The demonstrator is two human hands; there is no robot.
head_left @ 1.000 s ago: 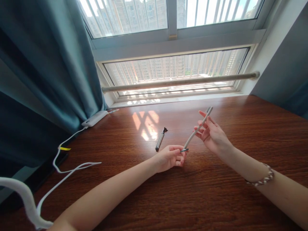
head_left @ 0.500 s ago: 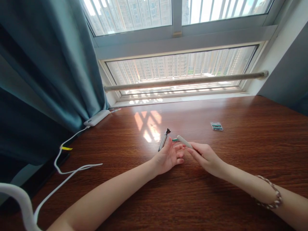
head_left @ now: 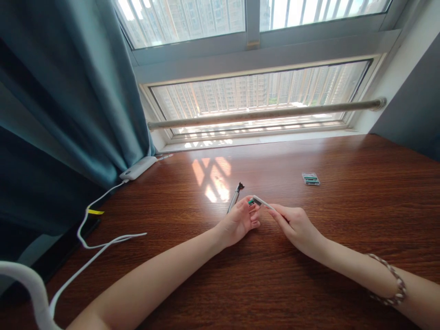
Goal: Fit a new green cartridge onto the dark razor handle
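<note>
My left hand [head_left: 237,223] is palm up, its thumb and fingertips pinching a small green and black piece that looks like a razor cartridge [head_left: 251,202]. In my right hand [head_left: 297,227] is a slim white brush [head_left: 265,203], gripped between thumb and fingers, with a grey bristle-like patch at its tip. That tip is against or just beside the green piece; I cannot tell whether they touch. Behind my left hand lies a silver razor handle [head_left: 234,199] with a black connector end, its lower part hidden by the hand.
A clear case with green pieces [head_left: 311,178] lies farther back to the right. At the left are a white power strip [head_left: 138,168] and a white cable [head_left: 99,247] with a yellow tag. The brown table [head_left: 220,284] reaches the window; a blue curtain [head_left: 85,91] hangs left.
The green piece, earlier seen behind my left fingers, now shows between them. My right hand has turned the brush, so its grey side shows beside that piece.
</note>
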